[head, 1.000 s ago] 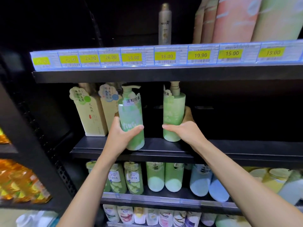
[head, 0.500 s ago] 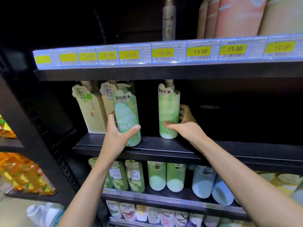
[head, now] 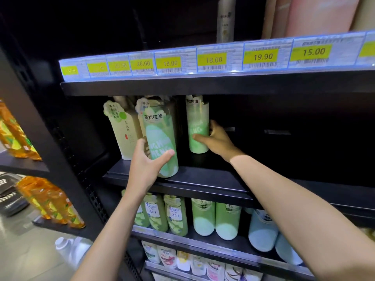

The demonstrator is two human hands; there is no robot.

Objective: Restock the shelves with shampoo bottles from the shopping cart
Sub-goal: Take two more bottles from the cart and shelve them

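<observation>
Two pale green shampoo bottles stand on the middle black shelf. My left hand grips the nearer green bottle low down, near the shelf's front edge; its label faces me. My right hand grips the second green bottle, which stands deeper in the shelf and farther right. The tops of both bottles are hidden behind the shelf above. The shopping cart is out of view.
Beige cartons stand left of the held bottles. The middle shelf is dark and bare to the right. Price tags line the upper shelf edge. Green and white bottles fill the lower shelf. Orange bottles sit on the left rack.
Both bottles have turned and gone deeper onto the shelf; the right one moved farthest back. The camera has shifted left and closer.
</observation>
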